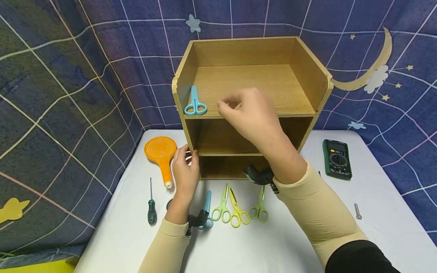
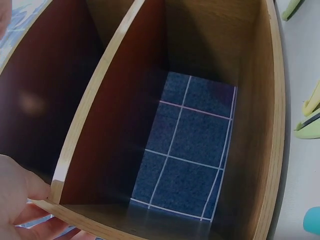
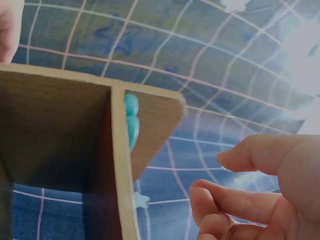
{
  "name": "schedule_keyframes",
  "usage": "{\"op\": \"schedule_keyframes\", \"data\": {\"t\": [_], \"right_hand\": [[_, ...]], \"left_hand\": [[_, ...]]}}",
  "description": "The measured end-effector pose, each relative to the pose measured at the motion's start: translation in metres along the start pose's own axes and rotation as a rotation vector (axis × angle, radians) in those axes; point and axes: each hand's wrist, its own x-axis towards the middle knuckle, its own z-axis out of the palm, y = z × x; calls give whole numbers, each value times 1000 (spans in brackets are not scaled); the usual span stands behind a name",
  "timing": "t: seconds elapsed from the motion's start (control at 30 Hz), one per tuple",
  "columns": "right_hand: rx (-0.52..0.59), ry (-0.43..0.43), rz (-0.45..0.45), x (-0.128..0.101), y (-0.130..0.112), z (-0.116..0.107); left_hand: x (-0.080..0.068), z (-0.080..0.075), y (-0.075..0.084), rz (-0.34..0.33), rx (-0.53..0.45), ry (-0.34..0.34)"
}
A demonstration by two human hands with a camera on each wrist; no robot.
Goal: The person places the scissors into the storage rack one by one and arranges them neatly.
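Observation:
A wooden shelf unit (image 1: 246,53) with a tray-like top and two compartments below stands on the white table. My left hand (image 1: 186,170) grips its left side panel, thumb at the front edge and fingers around the outside. On the top, at the front left corner, lies a pair of blue scissors (image 1: 194,94), handles toward me. To the right of it my right hand (image 1: 254,113) hovers over the front edge of the top. In the right wrist view, that hand (image 3: 250,200) has loosely bent fingers, thumb apart, with nothing between them.
Before the shelf lie green scissors (image 1: 223,206), yellow scissors (image 1: 236,208), another green pair (image 1: 261,206) and a second blue pair (image 1: 207,203), partly hidden by the left wrist. An orange perforated paddle (image 1: 160,149) and screwdriver (image 1: 151,212) lie left; a multimeter (image 1: 337,159) and bolt (image 1: 357,211) right.

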Motion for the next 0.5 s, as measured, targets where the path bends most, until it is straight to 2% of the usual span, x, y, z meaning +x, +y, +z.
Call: {"op": "schedule_keyframes", "data": {"t": [0.3,0.5], "right_hand": [[68,128,-5,-52,13,-17],[93,181,12,-86,23,-26]], "left_hand": [[1,-1,1,-7,-3,6],[1,1,2,-16,-9,-1]]}}
